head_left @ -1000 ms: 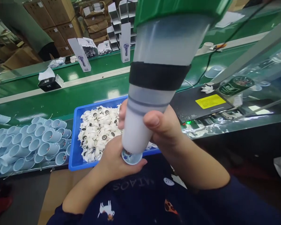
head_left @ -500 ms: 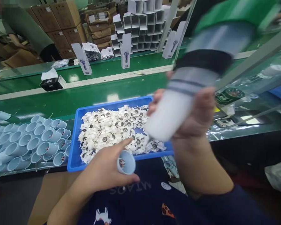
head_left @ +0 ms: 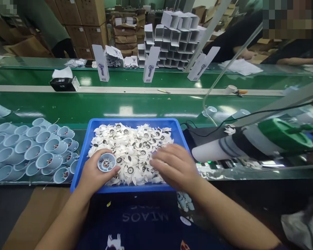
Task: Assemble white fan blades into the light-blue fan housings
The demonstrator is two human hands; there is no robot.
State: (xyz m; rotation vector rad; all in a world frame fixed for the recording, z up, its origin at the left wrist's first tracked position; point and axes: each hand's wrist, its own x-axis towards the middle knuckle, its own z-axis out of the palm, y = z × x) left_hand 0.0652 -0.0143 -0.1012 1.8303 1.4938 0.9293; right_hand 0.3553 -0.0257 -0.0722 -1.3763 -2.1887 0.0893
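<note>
My left hand (head_left: 94, 175) is closed around a light blue cylindrical fan housing (head_left: 106, 162), its round opening turned up towards me and small parts showing inside. It is above the near left part of a blue tray (head_left: 135, 189) heaped with small white fan blades (head_left: 130, 149) that have dark round hubs. Over the tray's right side, my right hand (head_left: 176, 166) has its fingers stretched out above the blades, slightly blurred, its thumb hidden. To its right lies a thick white tube-shaped tool (head_left: 211, 150) with a black band and a green end, apart from the hand.
Many more light blue housings (head_left: 28, 149) are piled left of the tray. Behind are a green bench (head_left: 135, 107), upright printed boxes (head_left: 151, 64) and stacked white cartons (head_left: 172, 40). A black cable (head_left: 271, 111) runs above the tool. Other people stand across the bench.
My right hand has let go of the white tube-shaped tool, which now lies at the right, and has moved over the tray. My left hand has shifted left and up with the housing.
</note>
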